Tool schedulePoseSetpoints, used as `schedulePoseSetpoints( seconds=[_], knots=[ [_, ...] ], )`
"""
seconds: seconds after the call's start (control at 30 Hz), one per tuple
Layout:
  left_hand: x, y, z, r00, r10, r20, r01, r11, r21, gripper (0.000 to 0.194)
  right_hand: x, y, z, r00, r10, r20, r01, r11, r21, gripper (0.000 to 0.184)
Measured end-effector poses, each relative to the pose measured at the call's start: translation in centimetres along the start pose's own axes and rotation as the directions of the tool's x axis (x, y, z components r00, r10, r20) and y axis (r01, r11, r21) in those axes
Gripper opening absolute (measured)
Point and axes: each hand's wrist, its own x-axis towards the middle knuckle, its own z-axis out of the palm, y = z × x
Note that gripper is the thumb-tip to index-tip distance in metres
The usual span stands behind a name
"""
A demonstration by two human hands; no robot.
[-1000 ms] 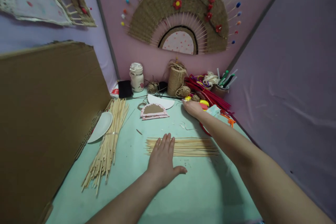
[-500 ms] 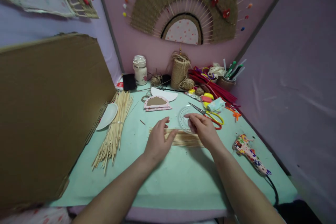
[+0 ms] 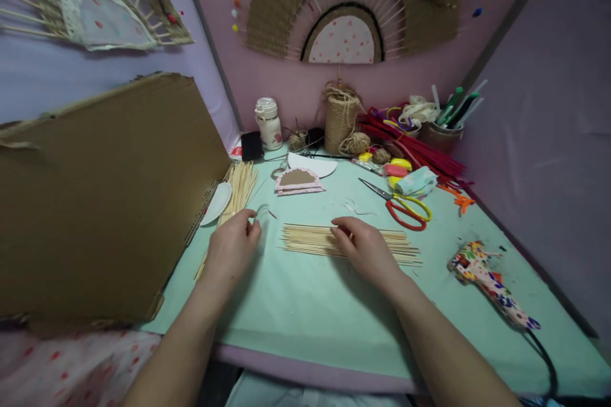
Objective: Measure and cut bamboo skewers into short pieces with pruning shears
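Observation:
My left hand [image 3: 233, 243] pinches a clear round plastic protractor [image 3: 262, 208]; only its curved edge shows past the fingertips, most of it hidden or seen edge-on. Over a flat row of thin wooden sticks [image 3: 305, 240] hovers my right hand [image 3: 367, 251], its fingers bent and a little apart, with nothing visible in them. I cannot tell whether it touches the sticks. Beyond my left hand lies a tied bundle of sticks [image 3: 244, 183], with a white paper half-disc [image 3: 217, 203] beside it. Scissors [image 3: 405, 211] with red and yellow handles lie beyond my right hand.
A cardboard sheet [image 3: 105, 203] stands at the left. A patterned glue gun [image 3: 496, 286] with a black cord lies right. At the back are a pink-edged half-round piece [image 3: 300, 179], a white bottle [image 3: 269, 124], a twine spool [image 3: 342, 121] and a pot of pens [image 3: 442, 137].
The protractor has passed from my right hand to my left, which has moved left with it. My right hand stays over the sticks. The view has shifted slightly.

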Motion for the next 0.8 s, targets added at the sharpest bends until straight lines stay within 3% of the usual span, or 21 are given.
schedulePoseSetpoints(
  seconds=[0.07,0.17,0.3,0.47,0.57,0.67,0.8],
  knots=[
    [0.4,0.0,0.5,0.995,0.016,0.096,-0.027,0.993,0.115,0.026,-0.1,0.2,-0.2,0.998,-0.046,0.034,0.05,0.987,-0.153,0.027],
    [0.8,0.4,1.7,0.989,0.036,0.144,-0.06,0.984,0.165,0.027,-0.2,0.7,-0.5,0.992,-0.093,0.086,0.111,0.962,-0.251,0.027],
    [0.6,1.3,2.6,0.989,0.044,0.139,-0.071,0.977,0.202,0.029,-1.2,1.9,-1.7,0.992,-0.127,0.002,0.123,0.958,-0.26,0.03],
    [0.6,1.6,3.2,0.989,0.038,0.143,-0.073,0.967,0.245,0.029,-4.0,4.5,-4.3,0.953,-0.073,-0.295,-0.018,0.955,-0.296,0.033],
    [0.8,1.6,3.4,0.989,0.037,0.14,-0.073,0.962,0.261,0.03,-5.0,6.3,-5.4,0.916,-0.007,-0.402,-0.128,0.943,-0.309,0.037],
    [1.0,1.7,3.5,0.987,0.053,0.15,-0.089,0.964,0.249,0.03,-4.8,7.9,-5.6,0.906,0.035,-0.422,-0.196,0.918,-0.344,0.047],
    [0.9,2.0,3.7,0.986,0.048,0.161,-0.083,0.973,0.216,0.029,-4.0,9.2,-4.7,0.934,0.08,-0.347,-0.216,0.903,-0.372,0.054]
  ],
)
